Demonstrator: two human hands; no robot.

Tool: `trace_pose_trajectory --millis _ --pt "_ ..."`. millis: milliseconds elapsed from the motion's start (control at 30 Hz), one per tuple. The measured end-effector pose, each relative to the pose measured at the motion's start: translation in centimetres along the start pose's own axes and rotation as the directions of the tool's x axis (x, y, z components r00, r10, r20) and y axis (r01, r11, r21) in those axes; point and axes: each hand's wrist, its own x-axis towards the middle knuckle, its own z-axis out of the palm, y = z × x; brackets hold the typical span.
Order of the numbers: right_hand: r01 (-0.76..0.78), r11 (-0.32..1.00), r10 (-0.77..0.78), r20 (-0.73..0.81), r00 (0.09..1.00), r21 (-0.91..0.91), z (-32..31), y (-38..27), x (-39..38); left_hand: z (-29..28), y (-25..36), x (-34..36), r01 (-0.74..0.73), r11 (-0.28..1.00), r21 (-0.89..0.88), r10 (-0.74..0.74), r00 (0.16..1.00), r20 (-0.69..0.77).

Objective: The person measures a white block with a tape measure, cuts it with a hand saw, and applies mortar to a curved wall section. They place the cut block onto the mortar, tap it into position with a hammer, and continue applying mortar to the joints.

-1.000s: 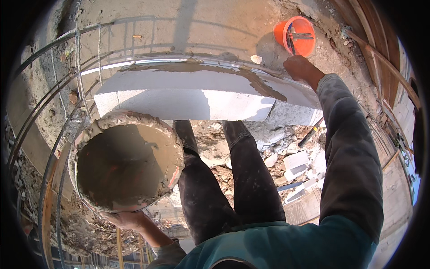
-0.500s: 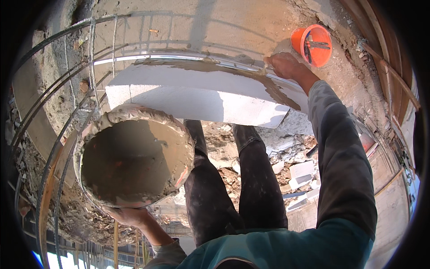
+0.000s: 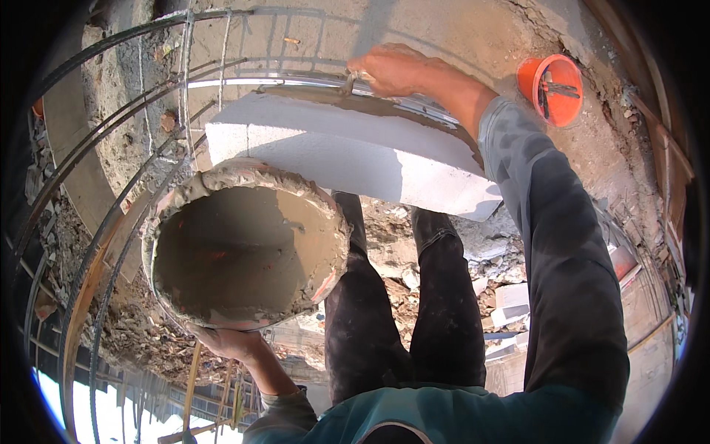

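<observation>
My left hand (image 3: 229,344) grips the near lower side of a large bucket (image 3: 157,222), its rim caked with grey mortar. Wet mortar (image 3: 244,251) lies inside, partly in shadow. Most of that hand's fingers are under the bucket and out of sight. Ahead, a long white block (image 3: 318,152) carries a smeared band of mortar along its far top edge. My right hand (image 3: 396,70) is closed round a small trowel (image 3: 347,83), whose end touches this mortar beside a pale metal strip (image 3: 296,81). The trowel's blade shows only in part.
An orange bucket (image 3: 526,78) with several tools stands at the far right. Curved steel rebar (image 3: 111,122) rises along the left side, close to the mortar bucket. Rubble (image 3: 399,255) and broken white blocks (image 3: 510,302) lie around my legs.
My right hand has moved left with the trowel along the block's far edge. The whole view has shifted, so the bucket and block appear slightly further right. My left hand keeps its hold.
</observation>
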Motion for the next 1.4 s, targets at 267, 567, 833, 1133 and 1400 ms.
trace_pose_trajectory --millis 267,567,833,1133,1400 --pt "-0.001 0.935 0.015 0.037 0.999 -0.354 2.3 -2.4 5.7 1.4 2.7 -0.5 -0.079 0.955 0.287 0.054 0.994 0.092" --pt "-0.039 0.819 0.27 0.325 0.907 -0.572 5.6 9.0 -18.1 1.0 1.2 1.7 0.021 0.997 -0.069 -0.006 0.977 0.215" --pt "-0.442 0.814 0.531 0.173 0.83 -0.378 -4.8 0.2 -37.9 2.0 -7.2 6.6 -0.528 0.71 0.467 0.399 0.847 0.351" --pt "-0.495 0.413 0.885 -0.208 0.417 0.765 6.2 -26.9 -47.4 3.4 4.9 6.5 -0.364 0.926 -0.102 0.349 0.72 0.599" --pt "-0.379 0.552 0.769 -0.278 0.575 0.743 6.9 -38.0 -39.4 2.2 9.9 4.7 -0.537 0.547 -0.642 0.837 0.35 0.42"
